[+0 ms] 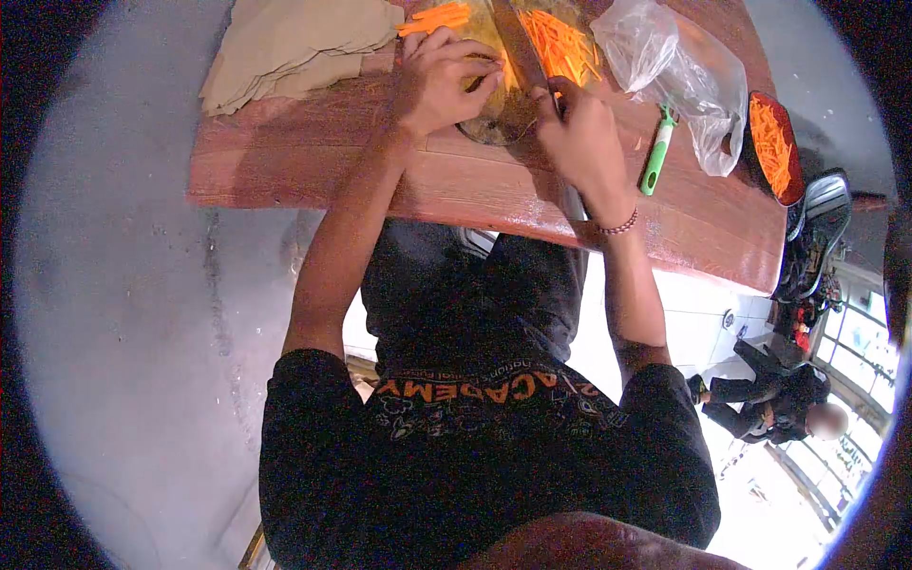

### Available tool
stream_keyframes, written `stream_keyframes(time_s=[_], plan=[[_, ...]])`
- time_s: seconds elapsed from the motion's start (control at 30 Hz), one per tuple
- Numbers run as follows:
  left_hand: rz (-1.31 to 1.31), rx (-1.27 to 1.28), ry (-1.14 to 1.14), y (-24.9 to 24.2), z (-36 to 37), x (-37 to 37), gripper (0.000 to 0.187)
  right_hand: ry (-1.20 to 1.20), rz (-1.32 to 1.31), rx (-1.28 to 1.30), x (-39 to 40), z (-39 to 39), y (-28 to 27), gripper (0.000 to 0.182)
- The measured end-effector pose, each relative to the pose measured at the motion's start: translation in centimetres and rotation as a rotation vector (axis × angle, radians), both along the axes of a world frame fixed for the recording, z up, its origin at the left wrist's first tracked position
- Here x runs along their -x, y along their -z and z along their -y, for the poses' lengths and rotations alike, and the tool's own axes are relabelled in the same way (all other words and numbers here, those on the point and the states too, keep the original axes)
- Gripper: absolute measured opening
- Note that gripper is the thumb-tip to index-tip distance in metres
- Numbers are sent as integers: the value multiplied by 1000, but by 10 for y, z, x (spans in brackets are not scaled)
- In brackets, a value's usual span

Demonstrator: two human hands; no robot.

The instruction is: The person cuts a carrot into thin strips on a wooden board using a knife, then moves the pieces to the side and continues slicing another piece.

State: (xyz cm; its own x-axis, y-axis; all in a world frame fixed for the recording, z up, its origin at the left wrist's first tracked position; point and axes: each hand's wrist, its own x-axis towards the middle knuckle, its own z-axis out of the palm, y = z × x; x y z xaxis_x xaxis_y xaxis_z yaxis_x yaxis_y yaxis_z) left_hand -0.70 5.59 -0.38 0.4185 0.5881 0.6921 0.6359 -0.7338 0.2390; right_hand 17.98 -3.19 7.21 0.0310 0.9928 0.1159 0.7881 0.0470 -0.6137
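Note:
My right hand [581,138] is wrapped round the handle of a kitchen knife [521,40], whose blade points away from me across a round, worn chopping board [494,128]. On the board's left side, my left hand [446,81] has curled fingers pressing on carrot pieces [510,74] close beside the blade. Its fingertips partly hide those pieces. A pile of thin carrot shreds [560,46] lies just right of the knife. Thicker carrot sticks [435,18] sit beyond my left hand.
A green-handled peeler [657,152] and a clear plastic bag [679,71] lie right of the board on the wooden table [285,171]. A dark bowl of shredded carrot [774,147] stands at the right edge. Brown paper [294,47] covers the left. Another person [760,389] is at lower right.

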Motion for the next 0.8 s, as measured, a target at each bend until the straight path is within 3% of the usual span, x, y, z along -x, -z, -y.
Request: stream_keyframes(time_s=[0.27,0.53,0.8], plan=[[-62,17,-13,-7,7,0,12,-25,-22,-53,8,8,5,29],[-94,-41,22,-9,9,1,15,-85,255,-122,25,-5,10,24],[-85,-63,10,-15,13,0,18,-68,55,-189,13,-30,19,29]])
